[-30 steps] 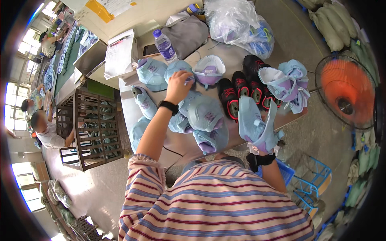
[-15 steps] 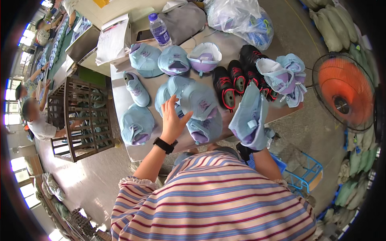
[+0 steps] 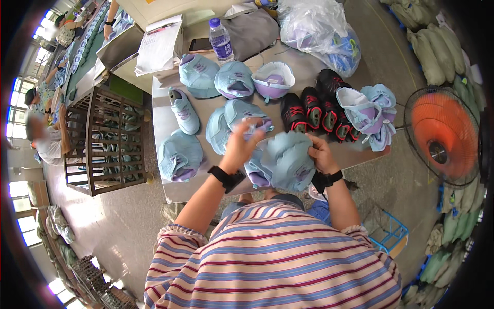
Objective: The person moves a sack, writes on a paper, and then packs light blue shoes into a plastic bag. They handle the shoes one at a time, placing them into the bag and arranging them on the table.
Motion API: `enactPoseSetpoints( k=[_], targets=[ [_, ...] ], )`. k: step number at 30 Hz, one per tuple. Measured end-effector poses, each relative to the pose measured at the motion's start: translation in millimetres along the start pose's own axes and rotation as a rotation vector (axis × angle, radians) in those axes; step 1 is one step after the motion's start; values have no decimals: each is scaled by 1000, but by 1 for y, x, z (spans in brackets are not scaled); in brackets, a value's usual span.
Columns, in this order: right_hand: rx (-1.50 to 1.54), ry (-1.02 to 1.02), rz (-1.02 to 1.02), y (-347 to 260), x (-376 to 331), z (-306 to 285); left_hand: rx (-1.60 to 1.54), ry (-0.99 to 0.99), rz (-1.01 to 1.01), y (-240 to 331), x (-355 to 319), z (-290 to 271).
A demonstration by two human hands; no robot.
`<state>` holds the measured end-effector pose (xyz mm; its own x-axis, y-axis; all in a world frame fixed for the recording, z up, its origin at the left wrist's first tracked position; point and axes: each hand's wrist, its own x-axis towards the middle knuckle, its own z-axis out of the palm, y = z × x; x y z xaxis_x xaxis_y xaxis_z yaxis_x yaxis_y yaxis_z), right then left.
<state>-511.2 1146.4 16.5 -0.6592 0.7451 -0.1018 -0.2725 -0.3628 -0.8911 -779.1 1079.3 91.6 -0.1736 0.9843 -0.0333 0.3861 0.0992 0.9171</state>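
Shoe workshop floor, and it's packed!
Pale blue shoes (image 3: 198,76) crowd a metal table (image 3: 163,117), far edge down to near left corner, with black shoes (image 3: 293,114) toward its right edge! Off the left edge, a loaded barred rack (image 3: 88,147); beyond it, people (image 3: 50,139) along a shoe-lined bench (image 3: 85,76)! Past the right edge, a big orange fan (image 3: 436,113), bulging sacks (image 3: 435,57) heaped behind.

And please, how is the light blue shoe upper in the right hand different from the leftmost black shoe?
The light blue shoe upper shows purplish details; the leftmost black shoe has red trim. The upper is gripped by the right hand, while the black shoe rests on the table. Both are footwear.
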Motion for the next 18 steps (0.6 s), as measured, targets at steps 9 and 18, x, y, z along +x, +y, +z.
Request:
enactPoseSetpoints(
  k=[9, 18],
  targets=[
    [504, 202, 121, 39, 36, -12, 617, 154, -92, -65, 55, -23],
    [416, 102, 227, 22, 59, -3, -513, -295, -36, -37, 13, -15]
  ],
)
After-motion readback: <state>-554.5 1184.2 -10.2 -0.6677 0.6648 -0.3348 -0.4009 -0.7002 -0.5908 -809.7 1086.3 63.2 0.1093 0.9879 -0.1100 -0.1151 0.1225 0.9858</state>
